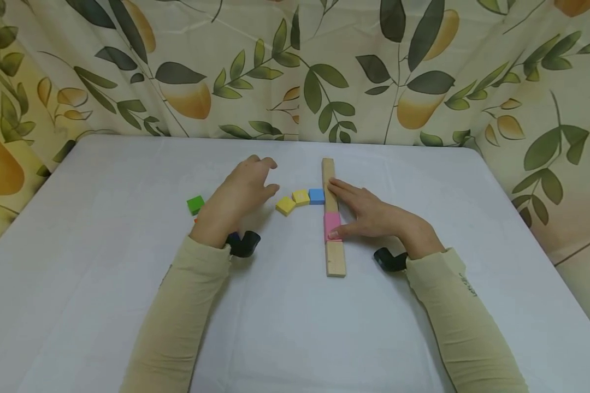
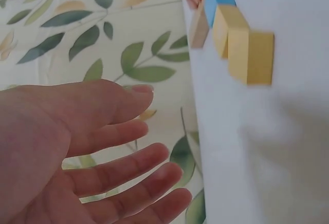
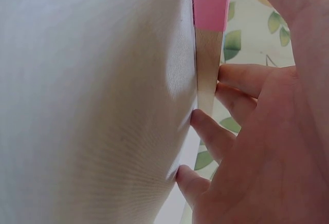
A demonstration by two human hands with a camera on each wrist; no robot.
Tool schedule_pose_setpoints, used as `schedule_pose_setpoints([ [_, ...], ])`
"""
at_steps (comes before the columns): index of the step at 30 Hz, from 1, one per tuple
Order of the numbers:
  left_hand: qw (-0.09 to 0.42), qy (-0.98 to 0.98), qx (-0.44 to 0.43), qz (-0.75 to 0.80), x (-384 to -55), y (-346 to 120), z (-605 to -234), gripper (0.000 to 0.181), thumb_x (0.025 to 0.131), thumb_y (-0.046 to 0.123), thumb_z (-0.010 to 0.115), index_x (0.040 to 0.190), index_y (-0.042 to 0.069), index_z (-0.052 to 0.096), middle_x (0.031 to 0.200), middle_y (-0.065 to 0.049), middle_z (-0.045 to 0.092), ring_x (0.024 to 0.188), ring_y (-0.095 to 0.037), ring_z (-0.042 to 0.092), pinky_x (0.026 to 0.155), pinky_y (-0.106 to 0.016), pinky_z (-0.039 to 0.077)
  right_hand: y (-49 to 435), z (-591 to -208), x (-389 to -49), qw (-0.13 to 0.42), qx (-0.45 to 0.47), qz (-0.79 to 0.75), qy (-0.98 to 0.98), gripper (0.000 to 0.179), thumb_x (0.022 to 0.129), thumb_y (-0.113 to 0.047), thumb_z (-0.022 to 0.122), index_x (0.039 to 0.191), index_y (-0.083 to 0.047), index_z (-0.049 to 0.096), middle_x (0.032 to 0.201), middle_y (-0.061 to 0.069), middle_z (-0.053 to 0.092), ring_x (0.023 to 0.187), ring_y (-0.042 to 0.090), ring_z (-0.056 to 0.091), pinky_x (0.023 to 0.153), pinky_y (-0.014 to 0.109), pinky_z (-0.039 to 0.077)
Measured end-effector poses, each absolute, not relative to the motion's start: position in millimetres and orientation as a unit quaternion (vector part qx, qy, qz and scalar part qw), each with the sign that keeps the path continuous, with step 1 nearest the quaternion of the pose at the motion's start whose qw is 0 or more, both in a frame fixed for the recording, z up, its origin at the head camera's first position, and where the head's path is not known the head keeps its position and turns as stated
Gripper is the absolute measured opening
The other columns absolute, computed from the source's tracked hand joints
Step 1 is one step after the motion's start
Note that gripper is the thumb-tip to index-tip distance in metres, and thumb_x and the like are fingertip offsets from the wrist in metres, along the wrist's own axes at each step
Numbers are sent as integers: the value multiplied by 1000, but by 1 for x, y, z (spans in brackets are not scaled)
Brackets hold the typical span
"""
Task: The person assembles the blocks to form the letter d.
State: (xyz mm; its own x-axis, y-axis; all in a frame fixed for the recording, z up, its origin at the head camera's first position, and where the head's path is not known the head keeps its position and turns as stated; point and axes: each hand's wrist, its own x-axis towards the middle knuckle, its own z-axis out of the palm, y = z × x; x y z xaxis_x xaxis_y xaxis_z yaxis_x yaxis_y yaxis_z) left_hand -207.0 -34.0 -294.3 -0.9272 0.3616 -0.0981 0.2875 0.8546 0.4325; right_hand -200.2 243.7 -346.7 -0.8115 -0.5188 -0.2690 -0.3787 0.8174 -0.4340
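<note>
My left hand (image 1: 241, 188) hovers over the table with its fingers spread loosely and nothing in them. To its right lie two yellow blocks (image 1: 285, 206), tilted against each other in a slight curve. A blue block (image 1: 317, 196) continues them and meets the side of a straight row. That row has a long plain wooden block (image 1: 328, 174) at the far end, a pink block (image 1: 332, 219) in the middle and another plain wooden block (image 1: 336, 259) nearest me. My right hand (image 1: 373, 213) rests along the row's right side, fingertips at the far wooden block, thumb at the pink one.
A green block (image 1: 195, 204) lies left of my left wrist, which mostly hides a small orange piece (image 1: 195, 220). Dark wrist cameras (image 1: 243, 244) sit under both wrists. The white table (image 1: 285, 327) ends at a leaf-patterned curtain (image 1: 275, 71).
</note>
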Motion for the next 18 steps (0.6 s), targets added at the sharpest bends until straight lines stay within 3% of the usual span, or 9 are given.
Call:
schedule_pose_setpoints([
  [6,66,961,170,206,-200,-57,-290,49,97,19,64,141,2,49,135,-22,53,119,-34,57,102,-42,48,243,-346,-200,189,-242,-182,934,107,83,-50,75,160,-11,12,169,5,3,155,32,6,122,60,5],
  [18,74,967,147,194,-195,-98,-289,42,98,11,58,138,1,51,132,-25,53,120,-39,54,106,-51,45,244,-347,-200,187,-242,-184,934,108,82,-51,76,160,-11,13,169,4,3,155,32,7,122,60,5],
])
